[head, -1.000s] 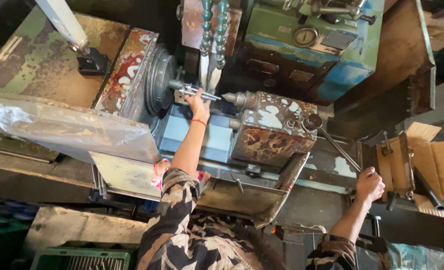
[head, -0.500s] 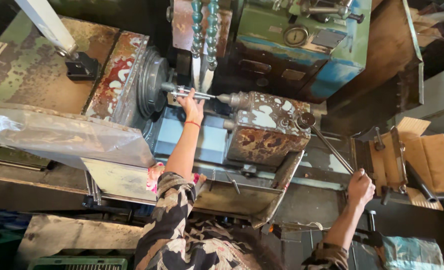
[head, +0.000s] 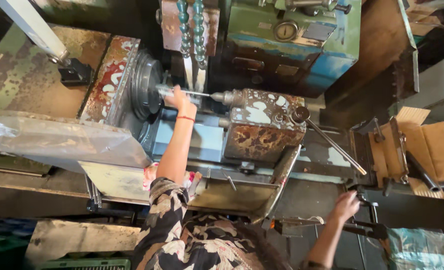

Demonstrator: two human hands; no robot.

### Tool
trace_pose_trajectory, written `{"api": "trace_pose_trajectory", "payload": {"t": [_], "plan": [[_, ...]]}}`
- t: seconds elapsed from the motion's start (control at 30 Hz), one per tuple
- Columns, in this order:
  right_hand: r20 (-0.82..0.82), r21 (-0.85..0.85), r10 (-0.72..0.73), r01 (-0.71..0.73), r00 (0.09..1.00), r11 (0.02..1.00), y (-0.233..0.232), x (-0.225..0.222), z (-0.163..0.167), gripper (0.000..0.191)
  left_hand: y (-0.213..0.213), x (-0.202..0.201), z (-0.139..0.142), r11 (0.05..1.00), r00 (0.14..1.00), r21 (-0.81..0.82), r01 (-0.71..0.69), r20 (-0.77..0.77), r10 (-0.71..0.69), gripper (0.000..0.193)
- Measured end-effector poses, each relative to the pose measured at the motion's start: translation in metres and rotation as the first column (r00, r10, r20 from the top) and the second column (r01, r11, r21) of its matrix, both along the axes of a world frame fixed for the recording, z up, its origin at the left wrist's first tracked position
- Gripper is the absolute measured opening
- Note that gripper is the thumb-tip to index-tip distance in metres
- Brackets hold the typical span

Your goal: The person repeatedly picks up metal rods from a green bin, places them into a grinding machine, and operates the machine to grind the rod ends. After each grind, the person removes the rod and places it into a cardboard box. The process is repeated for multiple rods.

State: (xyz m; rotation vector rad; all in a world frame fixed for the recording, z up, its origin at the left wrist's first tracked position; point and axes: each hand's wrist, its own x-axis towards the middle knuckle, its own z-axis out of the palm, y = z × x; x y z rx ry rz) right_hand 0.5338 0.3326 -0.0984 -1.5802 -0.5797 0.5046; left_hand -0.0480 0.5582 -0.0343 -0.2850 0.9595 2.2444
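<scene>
Holding the rod: the left hand (head: 178, 98) was closed around a thin metal rod (head: 168, 90), fingers wrapped over it. A red thread (head: 186, 118) circled the wrist.
Rod: it lay level, one end at the round dark chuck (head: 144, 90), the other pointing at the tip of the rusty block (head: 262, 125) just to the right.
Change at the rod: across the last second the left hand kept the same hold at the same spot, so the work at the rod looked unchanged.
Right hand: the right hand (head: 345, 205) lay low at the machine's right end, fingers loosely curled, at the end of a dark handle (head: 367, 229). Whether it truly gripped the handle I could not tell.
Change on the right: a second before, this hand sat higher and further right with a tighter fist; it had since dropped towards the handle.
Lever: a long thin bar (head: 332, 146) slanted down from the block, apart from both hands.
Around: a metal tray (head: 232, 195) hung below the block, a plastic sheet (head: 57, 142) covered the left side, and a cardboard box (head: 432, 145) stood at far right.
</scene>
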Motion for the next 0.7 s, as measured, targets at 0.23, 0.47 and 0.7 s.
{"api": "trace_pose_trajectory", "payload": {"t": [0.23,0.47,0.7], "plan": [[-0.459,-0.524,-0.412,0.134,0.787,0.841,-0.145,-0.090,-0.099,0.043,-0.112,0.031,0.046,0.859,0.816,0.299,0.416,-0.539,-0.208,0.021],[-0.231,-0.492,0.092,-0.199,0.968,0.847,-0.163,-0.106,-0.079,0.021,-0.265,0.037,0.022,0.878,0.615,-0.198,0.437,-0.646,-0.452,0.024],[-0.406,-0.055,0.052,-0.081,0.912,0.995,-0.134,-0.106,-0.039,0.032,-0.359,-0.013,-0.036,0.926,0.559,-0.282,0.250,-0.739,-0.376,0.021]]}}
